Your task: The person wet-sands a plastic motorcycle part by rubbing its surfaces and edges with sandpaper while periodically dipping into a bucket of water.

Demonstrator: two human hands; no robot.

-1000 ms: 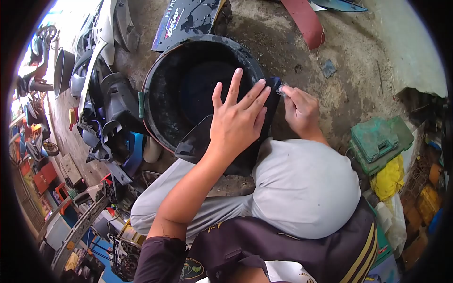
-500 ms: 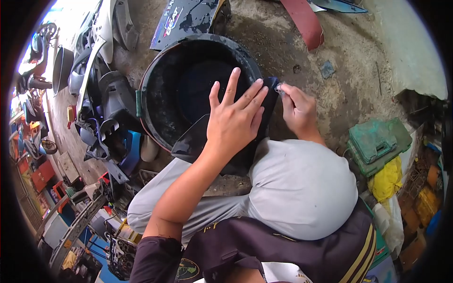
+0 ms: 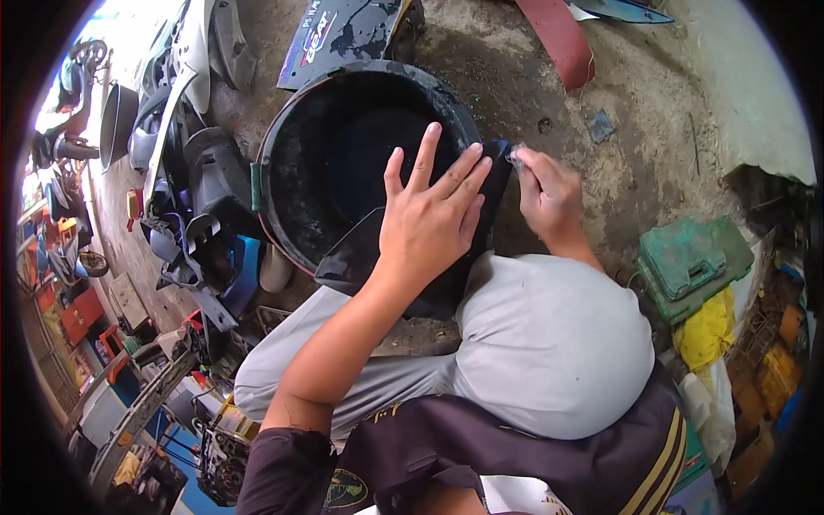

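Note:
My left hand (image 3: 429,202) is open, its fingers spread and pressed on a dark, glossy panel (image 3: 354,249) that lies across the near rim of a black bucket (image 3: 283,202). The panel slants from the bucket's near side up towards my right hand, and part of it is hidden beneath my left hand. At its upper right corner, my right hand (image 3: 549,190) is closed, with a small pale, see-through scrap (image 3: 513,156) pinched between thumb and fingers. The bucket's inside is dark and looks wet.
A wet black panel with lettering (image 3: 343,39) stands behind the bucket. Motorcycle fairings (image 3: 219,172) are piled at left. A red strip (image 3: 562,47) lies on the concrete floor at the top. Green cases (image 3: 687,262) and a yellow cloth (image 3: 705,330) sit at right.
My right hand has shifted very slightly up and right at the panel's corner, still pinching the scrap. My left hand stays spread on the panel. The whole view has drifted a little.

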